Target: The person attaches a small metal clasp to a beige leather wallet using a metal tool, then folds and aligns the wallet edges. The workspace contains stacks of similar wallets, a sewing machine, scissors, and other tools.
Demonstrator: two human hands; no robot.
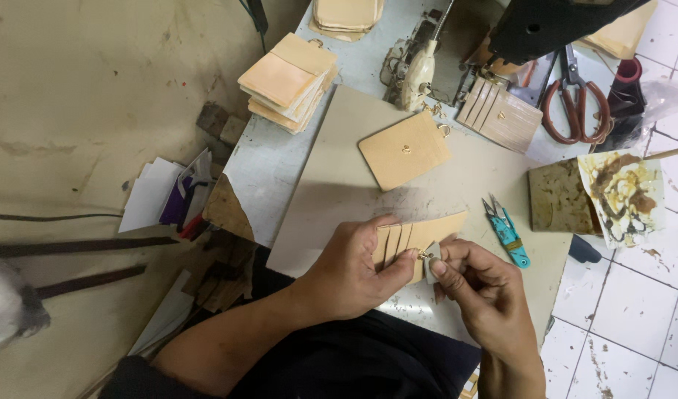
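Holding a tan leather card holder (420,238) above the worktop (339,185), the left hand (354,270) is closed on its slotted side, thumb over the pockets. A small metal fitting (429,260) at the lower edge is pinched by the right hand (476,284). Fitting appears unfinished. Finished-looking pieces (289,80) are stacked well beyond the grip; blue snips (507,230) lie just right.
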